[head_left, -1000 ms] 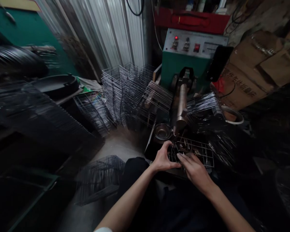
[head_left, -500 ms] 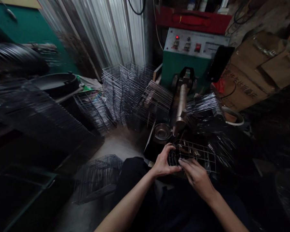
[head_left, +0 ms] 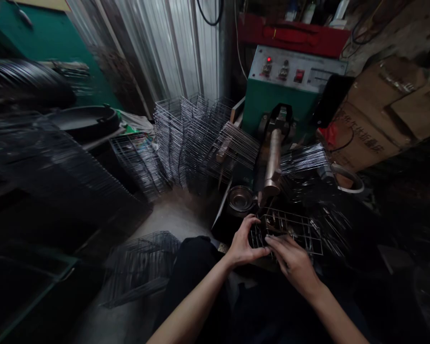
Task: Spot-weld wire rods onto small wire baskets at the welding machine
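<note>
A wire basket [head_left: 301, 222] of thin metal rods lies in front of me, just under the tip of the welding machine's metal arm [head_left: 273, 162]. My left hand [head_left: 243, 243] grips its left end, thumb below and fingers curled over the top. On the near side, my right hand [head_left: 290, 258] closes its fingers on the basket's edge, close to the left thumb. The fingertips of the right hand are partly hidden, and dim light blurs the wires there. A small round metal dish [head_left: 241, 198] sits left of the arm's tip.
The green machine [head_left: 268, 100] has a control panel with a lit red lamp. Stacked wire baskets [head_left: 179, 138] stand at its left, and bundled metal rods [head_left: 304, 160] at its right. Another wire stack [head_left: 139, 267] is by my knee. Cardboard boxes [head_left: 376, 114] lean at the right.
The view has shifted slightly, so the surroundings appear a little lower and to the right. Both hands keep nearly the same hold on the wire basket.
</note>
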### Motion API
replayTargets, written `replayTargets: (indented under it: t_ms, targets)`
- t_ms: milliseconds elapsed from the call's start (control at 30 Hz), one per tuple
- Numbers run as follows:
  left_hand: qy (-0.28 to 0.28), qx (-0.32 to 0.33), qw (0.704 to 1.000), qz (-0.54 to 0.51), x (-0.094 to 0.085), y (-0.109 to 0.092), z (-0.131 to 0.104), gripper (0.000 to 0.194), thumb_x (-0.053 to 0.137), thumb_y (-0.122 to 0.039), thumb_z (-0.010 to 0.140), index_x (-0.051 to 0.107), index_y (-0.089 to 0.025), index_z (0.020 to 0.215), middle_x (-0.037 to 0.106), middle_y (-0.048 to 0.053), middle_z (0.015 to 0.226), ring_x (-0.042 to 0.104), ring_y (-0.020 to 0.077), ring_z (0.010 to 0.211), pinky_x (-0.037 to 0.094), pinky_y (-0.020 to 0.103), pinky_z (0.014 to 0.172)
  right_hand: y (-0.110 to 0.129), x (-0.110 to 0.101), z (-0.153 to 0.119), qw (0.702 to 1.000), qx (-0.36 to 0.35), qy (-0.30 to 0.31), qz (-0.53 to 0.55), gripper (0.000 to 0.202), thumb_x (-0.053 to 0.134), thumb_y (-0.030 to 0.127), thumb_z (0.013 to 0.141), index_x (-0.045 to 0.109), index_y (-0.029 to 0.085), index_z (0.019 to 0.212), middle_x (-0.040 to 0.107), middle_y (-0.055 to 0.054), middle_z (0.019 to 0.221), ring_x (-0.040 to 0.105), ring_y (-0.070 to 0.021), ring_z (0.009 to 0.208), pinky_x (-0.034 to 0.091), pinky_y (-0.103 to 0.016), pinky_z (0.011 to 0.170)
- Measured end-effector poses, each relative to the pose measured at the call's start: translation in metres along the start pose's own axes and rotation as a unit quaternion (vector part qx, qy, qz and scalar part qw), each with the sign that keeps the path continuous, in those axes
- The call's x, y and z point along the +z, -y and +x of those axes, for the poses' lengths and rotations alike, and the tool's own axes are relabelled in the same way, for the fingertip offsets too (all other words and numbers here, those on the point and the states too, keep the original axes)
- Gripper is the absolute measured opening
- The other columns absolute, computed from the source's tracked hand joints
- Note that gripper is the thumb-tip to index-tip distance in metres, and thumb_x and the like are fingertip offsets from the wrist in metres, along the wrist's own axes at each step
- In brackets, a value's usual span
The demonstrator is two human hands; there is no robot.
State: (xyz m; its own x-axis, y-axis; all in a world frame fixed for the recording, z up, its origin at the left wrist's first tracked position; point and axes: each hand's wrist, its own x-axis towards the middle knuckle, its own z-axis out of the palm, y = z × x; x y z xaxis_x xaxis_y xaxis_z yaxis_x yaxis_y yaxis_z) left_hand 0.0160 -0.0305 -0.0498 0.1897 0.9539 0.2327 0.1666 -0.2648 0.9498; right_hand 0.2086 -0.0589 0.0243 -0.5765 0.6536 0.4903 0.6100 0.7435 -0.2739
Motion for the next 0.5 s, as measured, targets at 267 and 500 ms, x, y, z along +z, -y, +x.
replayTargets:
  t_ms: [267,500]
  targets:
    - [-0.011,0.008,1.0,0.011,-0.005,-0.006,-0.003,0.079,0.088,-0.039,0.059,0.048,-0.027,0.126,0.037,0.012,0.151,0.04,0.0316,0.141,0.039,0.048,0.113,0.005,-0.001,0.002,1.0,-0.011,0.002,0.003,0.041,0.047,0.004,0.094,0.061,0.02,0.129,0.072,-0.008,0.116,0.068,-0.0206,0.105,0.06,-0.037,0.089]
    - [-0.017,-0.008,1.0,0.005,-0.007,-0.003,0.0,0.076,0.087,-0.039,0.06,0.049,-0.026,0.124,0.042,0.01,0.147,0.043,0.0308,0.138,0.039,0.048,0.112,0.001,0.002,0.01,1.0,-0.002,-0.001,0.01,0.038,0.049,0.008,0.094,0.064,0.023,0.126,0.073,-0.008,0.113,0.069,-0.0217,0.103,0.06,-0.038,0.088]
